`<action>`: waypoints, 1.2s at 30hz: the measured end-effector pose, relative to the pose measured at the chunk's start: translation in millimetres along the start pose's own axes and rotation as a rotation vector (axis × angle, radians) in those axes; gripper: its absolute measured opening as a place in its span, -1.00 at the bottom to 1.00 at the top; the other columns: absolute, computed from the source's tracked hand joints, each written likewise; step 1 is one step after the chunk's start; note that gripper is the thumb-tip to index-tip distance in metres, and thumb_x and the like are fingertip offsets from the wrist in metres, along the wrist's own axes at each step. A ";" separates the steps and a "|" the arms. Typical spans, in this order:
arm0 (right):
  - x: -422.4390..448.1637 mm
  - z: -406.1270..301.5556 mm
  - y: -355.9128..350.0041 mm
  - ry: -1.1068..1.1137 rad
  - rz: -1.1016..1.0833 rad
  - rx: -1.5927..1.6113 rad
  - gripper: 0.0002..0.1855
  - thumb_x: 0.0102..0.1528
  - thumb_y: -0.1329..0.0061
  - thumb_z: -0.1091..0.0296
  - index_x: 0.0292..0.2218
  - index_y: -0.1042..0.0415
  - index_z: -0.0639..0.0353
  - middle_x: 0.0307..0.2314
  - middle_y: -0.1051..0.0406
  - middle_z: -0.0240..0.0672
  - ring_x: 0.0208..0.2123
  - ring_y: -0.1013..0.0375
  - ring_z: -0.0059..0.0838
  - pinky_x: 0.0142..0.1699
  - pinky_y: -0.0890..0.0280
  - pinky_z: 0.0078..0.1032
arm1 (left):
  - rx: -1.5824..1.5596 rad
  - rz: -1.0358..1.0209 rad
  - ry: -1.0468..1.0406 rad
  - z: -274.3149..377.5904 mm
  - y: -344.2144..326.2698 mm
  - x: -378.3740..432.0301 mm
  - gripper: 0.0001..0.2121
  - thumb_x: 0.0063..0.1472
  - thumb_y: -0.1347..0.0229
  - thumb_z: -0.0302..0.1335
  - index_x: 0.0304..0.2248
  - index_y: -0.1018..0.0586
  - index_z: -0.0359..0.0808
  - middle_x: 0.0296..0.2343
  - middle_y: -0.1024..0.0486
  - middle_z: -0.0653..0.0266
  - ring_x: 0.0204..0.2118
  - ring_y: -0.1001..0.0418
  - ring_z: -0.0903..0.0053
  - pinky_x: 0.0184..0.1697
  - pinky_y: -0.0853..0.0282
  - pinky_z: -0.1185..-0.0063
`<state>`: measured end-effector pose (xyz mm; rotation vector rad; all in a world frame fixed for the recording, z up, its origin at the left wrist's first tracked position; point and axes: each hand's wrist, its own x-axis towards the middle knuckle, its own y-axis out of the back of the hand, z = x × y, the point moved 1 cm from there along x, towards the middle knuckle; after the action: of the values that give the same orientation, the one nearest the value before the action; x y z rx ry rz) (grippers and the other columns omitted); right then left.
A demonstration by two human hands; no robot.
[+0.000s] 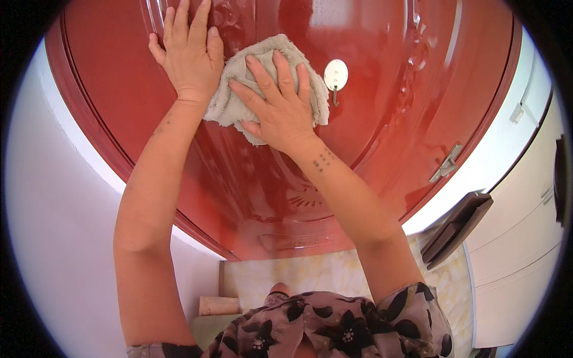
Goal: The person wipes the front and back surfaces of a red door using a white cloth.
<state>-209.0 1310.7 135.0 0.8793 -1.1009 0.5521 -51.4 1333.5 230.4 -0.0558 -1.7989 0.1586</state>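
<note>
In front of me stands a glossy red door [286, 176] with raised moulding and carved ornament. My right hand [284, 105] presses a folded grey terry cloth [282, 42] against its upper middle, fingers spread over the fabric. The cloth's fuzzy edges stick out around the hand on all sides. Up and to the left, my left hand [190, 58] lies on the door surface with its fingers apart, holding nothing. Its wrist is beside the cloth's left edge. Just right of the cloth, a white oval plate with a metal hook [335, 76] is fixed to the door.
A metal lever handle [445, 163] sits near the door's right edge. White walls [76, 215] flank the frame. At right, a dark brown folded object [456, 228] stands beside pale cabinet doors [515, 268]. A tan block-like object [218, 306] is low at left, by the marbled floor [304, 273].
</note>
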 end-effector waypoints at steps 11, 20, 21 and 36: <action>-239.9 36.5 -2.4 0.102 -0.767 -0.156 -0.37 -0.06 0.02 0.01 0.08 -0.16 -0.41 0.12 -0.03 -0.60 0.15 0.04 -0.38 0.19 0.16 -0.10 | 0.006 0.004 -0.050 1.1 1.3 -2.1 -0.59 0.22 0.21 -0.22 0.07 -0.29 -0.02 0.10 -0.13 0.25 0.18 0.00 0.32 0.15 0.35 0.15; -258.1 157.5 79.1 -0.325 -0.507 -0.475 -0.24 -0.18 -0.09 -0.03 0.04 -0.20 -0.01 0.07 0.00 -0.02 0.16 0.18 0.13 0.20 0.31 0.09 | 0.158 -0.113 0.010 12.6 12.7 -5.0 -0.57 0.19 0.15 -0.37 0.07 -0.25 -0.20 0.11 -0.08 0.16 0.20 0.06 0.31 0.20 0.32 0.26; -251.9 165.1 78.7 -0.356 -0.415 -0.492 -0.23 -0.17 -0.09 -0.01 0.04 -0.18 0.10 0.08 0.05 0.08 0.17 0.23 0.18 0.20 0.32 0.11 | 0.161 -0.101 0.003 12.1 12.4 -7.0 -0.57 0.19 0.15 -0.38 0.07 -0.25 -0.20 0.11 -0.08 0.16 0.19 0.05 0.31 0.20 0.32 0.26; -343.5 3.5 -44.7 -0.415 -0.468 -0.064 -0.22 -0.14 -0.10 0.07 0.05 -0.15 0.20 0.02 0.02 0.20 0.09 0.17 0.40 0.13 0.34 0.28 | 0.117 -0.055 -0.002 11.9 8.2 -8.3 -0.58 0.19 0.15 -0.33 0.05 -0.30 -0.19 0.10 -0.11 0.14 0.17 0.01 0.26 0.18 0.30 0.21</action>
<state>-305.8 1294.6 -197.1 1.1824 -1.2204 -0.0596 -61.4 1339.7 218.6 0.0773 -1.7883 0.2241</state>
